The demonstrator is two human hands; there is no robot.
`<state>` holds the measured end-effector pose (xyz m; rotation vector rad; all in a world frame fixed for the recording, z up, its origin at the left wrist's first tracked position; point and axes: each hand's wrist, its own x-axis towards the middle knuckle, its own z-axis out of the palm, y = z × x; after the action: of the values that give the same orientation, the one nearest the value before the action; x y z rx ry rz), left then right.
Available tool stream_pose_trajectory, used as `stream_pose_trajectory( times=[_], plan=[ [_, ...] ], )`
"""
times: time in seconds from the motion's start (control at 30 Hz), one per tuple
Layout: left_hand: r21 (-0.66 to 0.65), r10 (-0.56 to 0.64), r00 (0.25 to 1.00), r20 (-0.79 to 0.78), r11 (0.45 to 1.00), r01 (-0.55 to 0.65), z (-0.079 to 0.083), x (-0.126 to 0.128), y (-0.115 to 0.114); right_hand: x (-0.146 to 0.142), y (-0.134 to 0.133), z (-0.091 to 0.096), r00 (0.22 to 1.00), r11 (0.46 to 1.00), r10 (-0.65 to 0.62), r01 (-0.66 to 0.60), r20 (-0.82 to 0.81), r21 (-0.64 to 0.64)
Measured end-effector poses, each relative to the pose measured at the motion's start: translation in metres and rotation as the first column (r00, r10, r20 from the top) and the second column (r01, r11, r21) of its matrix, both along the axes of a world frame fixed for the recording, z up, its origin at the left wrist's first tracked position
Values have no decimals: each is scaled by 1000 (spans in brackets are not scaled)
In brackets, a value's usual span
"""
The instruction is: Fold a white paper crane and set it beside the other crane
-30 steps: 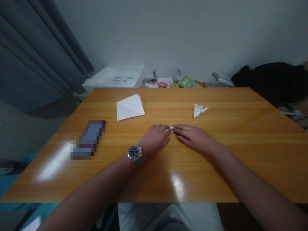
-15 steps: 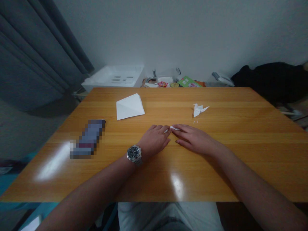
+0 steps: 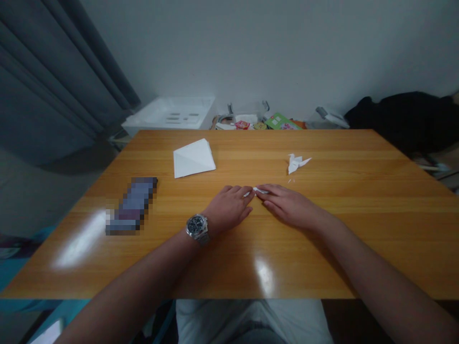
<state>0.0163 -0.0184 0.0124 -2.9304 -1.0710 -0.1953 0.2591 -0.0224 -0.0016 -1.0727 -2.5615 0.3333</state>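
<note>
On the table, a small folded white paper (image 3: 255, 189) lies mostly hidden beneath my fingertips. My left hand (image 3: 229, 208) comes from the left, palm down, its closed fingers pressing on the paper's left end; a watch (image 3: 197, 226) is on that wrist. From the other side my right hand (image 3: 287, 204) holds the paper's right end, fingers together over it and thumb lower down. The two hands' index fingers nearly meet. Beyond my right hand stands a white folded paper crane (image 3: 296, 163), with tiny white scraps (image 3: 291, 181) just in front of it.
A stack of white paper sheets (image 3: 194, 158) lies at the back left of the wooden table (image 3: 229, 267). Nearer on the left is a blurred-out phone-like object (image 3: 132, 205). Behind the table are a white plastic tray (image 3: 172, 112), a green packet (image 3: 282, 121) and black cloth (image 3: 405, 119).
My left hand and wrist have shifted very slightly left and up. A bit more of the folded paper shows between the hands. The other things stay put.
</note>
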Motion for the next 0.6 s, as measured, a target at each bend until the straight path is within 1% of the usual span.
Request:
stream_pose_trajectory(
  times=[0.17, 0.37, 0.6],
  plan=[
    [-19, -7, 1000, 8, 1000, 7, 0, -1, 0, 2, 2, -1, 1000, 1000, -12, 12, -6, -13],
    [-42, -3, 1000, 4, 999, 4, 1, -2, 1, 1, 0, -1, 1000, 1000, -3, 3, -18, 10],
    [-103, -4, 1000, 20, 995, 6, 1, -4, 2, 2, 0, -1, 997, 999, -14, 12, 77, 30]
  ],
)
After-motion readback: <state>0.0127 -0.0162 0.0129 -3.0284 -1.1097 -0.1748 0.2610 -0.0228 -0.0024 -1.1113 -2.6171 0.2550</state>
